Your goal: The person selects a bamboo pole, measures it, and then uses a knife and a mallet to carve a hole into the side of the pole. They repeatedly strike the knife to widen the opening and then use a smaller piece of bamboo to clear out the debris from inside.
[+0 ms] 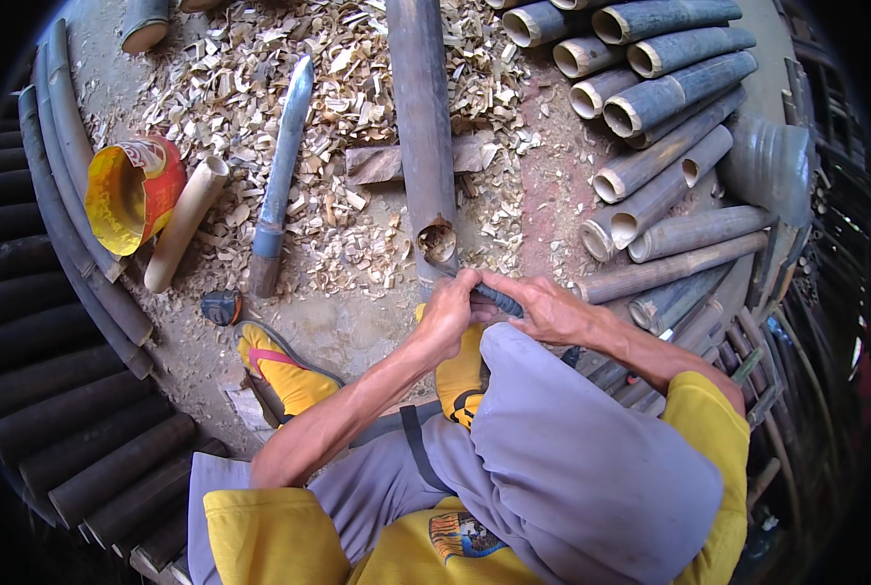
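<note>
A long bamboo pole (pixel 419 88) runs from the far edge toward me, with a carved hollow (pixel 437 244) near its close end. Just below that hollow, my left hand (pixel 445 314) is closed, its thumb and fingers pinching a slim tool with a dark wrapped handle (pixel 500 300). My right hand (pixel 549 310) is closed on the handle from the other side. Fingers hide much of the tool, and its working end cannot be made out clearly. The pole rests across a wooden block (pixel 375 165).
Wood chips (pixel 352 58) cover the ground. A large knife (pixel 284 156) lies left of the pole, near a short bamboo piece (pixel 187 224) and a torn red and yellow container (pixel 135 195). Cut bamboo tubes (pixel 684 97) are piled at right; dark poles (pixel 65 409) line the left.
</note>
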`<state>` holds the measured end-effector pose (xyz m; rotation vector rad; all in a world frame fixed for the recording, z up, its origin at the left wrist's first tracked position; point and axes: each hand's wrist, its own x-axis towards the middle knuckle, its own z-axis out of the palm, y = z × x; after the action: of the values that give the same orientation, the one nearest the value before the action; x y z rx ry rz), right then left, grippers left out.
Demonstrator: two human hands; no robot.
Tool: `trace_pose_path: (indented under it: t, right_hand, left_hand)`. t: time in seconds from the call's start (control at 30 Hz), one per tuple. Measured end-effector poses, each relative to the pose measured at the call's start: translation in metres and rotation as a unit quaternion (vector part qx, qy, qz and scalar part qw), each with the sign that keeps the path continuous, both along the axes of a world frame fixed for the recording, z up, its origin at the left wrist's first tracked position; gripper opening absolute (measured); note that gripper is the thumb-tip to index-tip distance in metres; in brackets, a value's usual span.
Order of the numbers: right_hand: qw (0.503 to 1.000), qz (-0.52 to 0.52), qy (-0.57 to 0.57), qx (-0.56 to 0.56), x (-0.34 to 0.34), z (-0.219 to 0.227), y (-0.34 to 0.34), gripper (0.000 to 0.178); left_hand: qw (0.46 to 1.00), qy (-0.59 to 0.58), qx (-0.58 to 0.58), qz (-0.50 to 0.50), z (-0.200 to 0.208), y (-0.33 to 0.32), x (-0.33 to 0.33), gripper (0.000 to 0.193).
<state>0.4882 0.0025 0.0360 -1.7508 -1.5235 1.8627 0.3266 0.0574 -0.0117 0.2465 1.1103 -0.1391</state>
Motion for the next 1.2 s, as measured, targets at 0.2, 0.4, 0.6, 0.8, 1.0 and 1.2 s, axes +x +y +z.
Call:
trace_pose_path:
  t: [0.2,0.4,0.6,0.8,1.0,1.2]
  right_hand:
    - [0.995,-0.079,-0.011,-0.061,-0.042,-0.009,-0.028,0.068]
    - [0.974,-0.162,-0.069,-0.140,-0.089,0.011,0.002,0.057]
    - [0.988,-0.108,-0.077,-0.082,-0.057,0.018,-0.004,0.052]
    - [0.870,0.138,-0.422,0.216,-0.004,0.006,0.017,0.042]
    - [0.726,0.442,-0.455,0.265,-0.014,0.022,0.105,0.017]
    - [0.728,0.542,-0.353,0.226,-0.016,-0.006,0.188,0.008]
  left_hand:
    - [0.986,-0.026,0.053,-0.155,-0.008,0.018,-0.020,0.036]
    - [0.964,-0.024,0.059,-0.258,-0.015,0.046,-0.029,0.034]
    - [0.980,-0.015,0.021,-0.199,-0.009,0.038,-0.019,0.031]
    - [0.985,-0.139,-0.013,0.102,-0.019,0.015,0.015,0.030]
    - [0.857,-0.295,-0.123,0.405,-0.014,0.004,0.015,0.041]
    - [0.834,-0.242,-0.125,0.479,-0.007,0.022,0.022,0.047]
